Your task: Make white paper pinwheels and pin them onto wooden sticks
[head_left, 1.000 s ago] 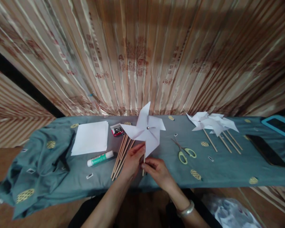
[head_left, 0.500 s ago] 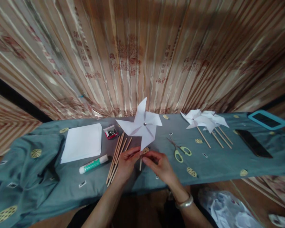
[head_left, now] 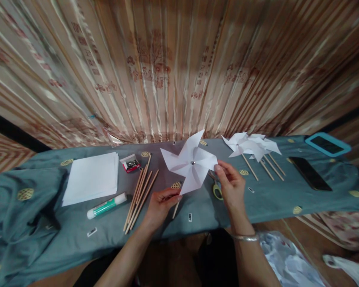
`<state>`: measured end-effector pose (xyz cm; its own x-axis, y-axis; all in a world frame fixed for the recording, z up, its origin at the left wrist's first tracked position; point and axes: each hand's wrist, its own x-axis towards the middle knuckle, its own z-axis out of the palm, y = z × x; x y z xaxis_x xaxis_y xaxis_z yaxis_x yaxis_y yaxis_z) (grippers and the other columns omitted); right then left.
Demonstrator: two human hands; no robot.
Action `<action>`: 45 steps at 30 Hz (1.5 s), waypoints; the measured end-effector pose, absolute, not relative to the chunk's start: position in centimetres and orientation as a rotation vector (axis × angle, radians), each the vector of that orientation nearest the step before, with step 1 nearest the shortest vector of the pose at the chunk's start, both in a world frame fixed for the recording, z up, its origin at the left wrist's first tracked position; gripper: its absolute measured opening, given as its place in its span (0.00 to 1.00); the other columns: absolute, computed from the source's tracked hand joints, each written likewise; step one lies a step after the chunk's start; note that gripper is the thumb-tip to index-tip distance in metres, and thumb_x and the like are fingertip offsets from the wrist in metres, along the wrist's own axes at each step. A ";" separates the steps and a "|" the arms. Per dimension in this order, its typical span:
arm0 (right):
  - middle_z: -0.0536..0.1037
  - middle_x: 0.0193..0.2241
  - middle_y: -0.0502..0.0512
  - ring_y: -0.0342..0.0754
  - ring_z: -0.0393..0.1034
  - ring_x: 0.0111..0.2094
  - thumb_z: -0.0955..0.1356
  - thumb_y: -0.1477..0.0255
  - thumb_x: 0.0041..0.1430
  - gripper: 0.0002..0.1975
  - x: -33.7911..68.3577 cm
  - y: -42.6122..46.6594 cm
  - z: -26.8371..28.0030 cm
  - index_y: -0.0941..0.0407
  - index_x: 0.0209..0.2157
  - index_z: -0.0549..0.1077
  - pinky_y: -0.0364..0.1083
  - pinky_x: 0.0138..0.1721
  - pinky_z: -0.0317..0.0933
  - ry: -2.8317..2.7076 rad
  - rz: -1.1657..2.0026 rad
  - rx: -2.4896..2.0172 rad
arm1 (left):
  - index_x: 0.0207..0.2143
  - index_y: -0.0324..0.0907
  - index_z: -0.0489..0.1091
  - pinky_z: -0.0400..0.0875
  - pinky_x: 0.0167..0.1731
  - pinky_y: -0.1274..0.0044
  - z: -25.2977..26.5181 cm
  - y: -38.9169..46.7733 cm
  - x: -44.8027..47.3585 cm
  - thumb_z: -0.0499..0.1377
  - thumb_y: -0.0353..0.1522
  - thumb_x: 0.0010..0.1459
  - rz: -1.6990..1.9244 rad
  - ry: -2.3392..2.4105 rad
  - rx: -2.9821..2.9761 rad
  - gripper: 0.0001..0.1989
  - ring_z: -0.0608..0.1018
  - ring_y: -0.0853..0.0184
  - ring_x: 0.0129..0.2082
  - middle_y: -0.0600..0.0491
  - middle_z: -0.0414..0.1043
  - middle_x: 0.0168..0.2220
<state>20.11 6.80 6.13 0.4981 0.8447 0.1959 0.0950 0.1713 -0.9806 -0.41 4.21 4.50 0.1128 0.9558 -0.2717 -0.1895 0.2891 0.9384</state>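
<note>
One pinwheel (head_left: 194, 171) is held above the middle of the table (head_left: 203, 209). Right hand (head_left: 231, 183) has shifted from the stick (head_left: 176, 209) to pinch the right blade's tip; left hand (head_left: 160, 205) remains clamped on the stick, now apparently its sole support. Scissors (head_left: 217, 192) lie partly hidden beside the right hand.
</note>
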 end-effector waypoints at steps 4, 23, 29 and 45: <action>0.81 0.25 0.51 0.46 0.74 0.27 0.76 0.60 0.46 0.14 20.0 6.7 5.9 0.55 0.31 0.80 0.47 0.34 0.68 -0.866 0.783 -1.288 | 0.28 0.42 0.81 0.71 0.40 0.75 4.5 4.3 -0.2 0.69 0.35 0.41 1.001 1.097 0.880 0.10 0.78 0.65 0.33 0.51 0.81 0.30; 0.74 0.19 0.49 0.42 0.64 0.23 0.68 0.59 0.58 0.18 15.4 4.3 6.4 0.56 0.22 0.76 0.42 0.27 0.58 -1.397 1.057 -1.252 | 0.30 0.41 0.81 0.71 0.40 0.74 4.0 4.8 -0.3 0.69 0.35 0.44 1.145 1.106 0.961 0.10 0.78 0.63 0.35 0.51 0.80 0.33; 0.76 0.21 0.49 0.43 0.66 0.24 0.67 0.60 0.60 0.15 15.8 3.4 7.6 0.55 0.27 0.79 0.42 0.26 0.58 -1.558 0.940 -1.283 | 0.30 0.40 0.81 0.69 0.37 0.76 4.6 4.7 -0.6 0.69 0.37 0.44 1.116 1.109 1.004 0.11 0.76 0.64 0.34 0.50 0.79 0.32; 0.82 0.27 0.52 0.47 0.73 0.30 0.74 0.61 0.49 0.12 19.4 5.4 6.6 0.55 0.33 0.80 0.46 0.35 0.67 -1.008 0.743 -1.331 | 0.30 0.41 0.81 0.70 0.39 0.74 4.7 4.3 -0.6 0.68 0.36 0.43 1.035 1.178 1.035 0.10 0.78 0.62 0.34 0.51 0.80 0.31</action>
